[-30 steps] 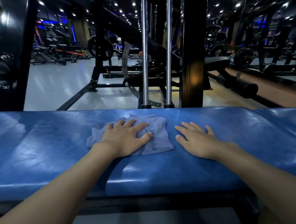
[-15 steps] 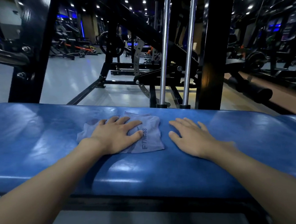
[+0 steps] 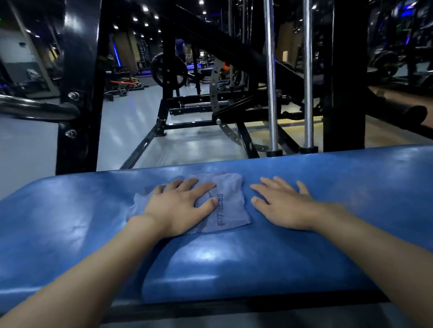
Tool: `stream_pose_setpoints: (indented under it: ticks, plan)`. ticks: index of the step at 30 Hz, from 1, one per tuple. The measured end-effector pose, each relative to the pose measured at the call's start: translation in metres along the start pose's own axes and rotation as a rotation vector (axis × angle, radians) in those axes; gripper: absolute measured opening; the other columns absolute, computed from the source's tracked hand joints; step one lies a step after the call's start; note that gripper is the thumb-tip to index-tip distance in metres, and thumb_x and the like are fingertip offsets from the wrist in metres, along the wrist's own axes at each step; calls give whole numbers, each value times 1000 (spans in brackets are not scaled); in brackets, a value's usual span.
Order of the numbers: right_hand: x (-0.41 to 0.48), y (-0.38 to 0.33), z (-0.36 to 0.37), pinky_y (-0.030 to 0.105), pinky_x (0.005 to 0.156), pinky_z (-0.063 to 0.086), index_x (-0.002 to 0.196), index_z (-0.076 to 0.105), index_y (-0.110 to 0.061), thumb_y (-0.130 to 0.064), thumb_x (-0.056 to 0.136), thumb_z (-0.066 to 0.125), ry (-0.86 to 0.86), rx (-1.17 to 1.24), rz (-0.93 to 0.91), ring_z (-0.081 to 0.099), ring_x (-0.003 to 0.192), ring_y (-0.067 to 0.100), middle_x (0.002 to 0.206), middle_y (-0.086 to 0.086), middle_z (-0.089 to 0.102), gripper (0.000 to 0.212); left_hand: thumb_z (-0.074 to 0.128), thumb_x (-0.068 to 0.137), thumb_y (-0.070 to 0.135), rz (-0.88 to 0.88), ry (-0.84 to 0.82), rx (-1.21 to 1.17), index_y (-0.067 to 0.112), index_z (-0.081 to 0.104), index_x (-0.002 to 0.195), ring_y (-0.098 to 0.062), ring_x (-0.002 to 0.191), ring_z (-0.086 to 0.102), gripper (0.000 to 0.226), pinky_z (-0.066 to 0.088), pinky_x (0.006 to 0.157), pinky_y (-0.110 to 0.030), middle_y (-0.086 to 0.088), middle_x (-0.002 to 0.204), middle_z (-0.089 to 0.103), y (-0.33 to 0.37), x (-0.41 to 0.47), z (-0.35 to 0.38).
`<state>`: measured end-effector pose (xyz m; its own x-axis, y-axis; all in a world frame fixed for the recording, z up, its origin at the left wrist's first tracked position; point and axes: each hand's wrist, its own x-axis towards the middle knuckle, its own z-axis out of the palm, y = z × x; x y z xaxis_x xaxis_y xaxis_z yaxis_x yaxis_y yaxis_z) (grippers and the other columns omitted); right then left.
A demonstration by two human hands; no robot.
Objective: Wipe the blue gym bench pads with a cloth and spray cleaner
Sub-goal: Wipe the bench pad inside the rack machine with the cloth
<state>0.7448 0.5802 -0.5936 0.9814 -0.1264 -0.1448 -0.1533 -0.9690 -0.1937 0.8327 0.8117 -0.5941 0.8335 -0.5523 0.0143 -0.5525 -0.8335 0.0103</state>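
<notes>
Left hand: my left hand (image 3: 180, 209) lies palm down on the cloth at the centre of the frame, fingers straight and spread, thumb pointing right. It presses flat and grips nothing.
Right hand: my right hand (image 3: 284, 208) lies palm down on the bare pad just right of centre, fingers straight and slightly fanned, empty. It sits just beside the cloth, with a thin strip of blue showing between them.
Cloth: the pale blue-grey folded cloth (image 3: 232, 208) is roughly square and lies on top of the pad toward its far edge. Dark "FITNESS" lettering runs along its right side, and its left part is hidden under my left hand.
Bench pad: the glossy blue padded vinyl bench pad (image 3: 62, 224) spans the whole middle band of the frame, with ceiling lights reflected in it. A rounded edge shows at lower centre; I cannot tell whether that is a separate section.
Forearms: both are bare, coming in from the lower left and lower right corners.
Behind the pad: two upright chrome guide rods (image 3: 271, 84) stand right of centre, their feet just past the pad's far edge. A thick black steel post (image 3: 346, 67) is to their right and another black steel post (image 3: 81, 83) is in the upper left.
Farther back: a round black weight plate (image 3: 169, 70) is at upper centre, above the shiny grey floor (image 3: 19, 155).
</notes>
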Motion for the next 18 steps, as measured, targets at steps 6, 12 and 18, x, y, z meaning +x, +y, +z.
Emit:
stream_pose_setpoints:
  ticks: [6, 12, 18]
  plan:
    - [9, -60, 13, 56, 119, -3, 155, 20, -31, -37, 103, 23, 97, 27, 13, -1, 152, 17, 165, -5, 6, 52, 16, 90, 78, 5, 11, -3, 59, 18, 149, -20, 151, 16, 61, 15, 119, -50, 12, 164, 21, -47, -9, 0]
    - [9, -97, 18, 56, 119, -4, 154, 22, -30, -39, 103, 23, 76, -34, 30, -2, 152, 18, 166, -3, 5, 52, 16, 91, 77, -19, 20, -22, 58, 20, 149, -20, 151, 17, 61, 14, 118, -52, 11, 163, 24, -96, -26, 0]
    - [12, -154, 28, 55, 119, -4, 153, 26, -32, -47, 103, 21, 56, -9, -24, 0, 152, 16, 165, -4, 8, 53, 14, 92, 77, -19, 21, -11, 57, 19, 149, -20, 150, 19, 60, 15, 118, -53, 10, 162, 25, -137, -40, -2]
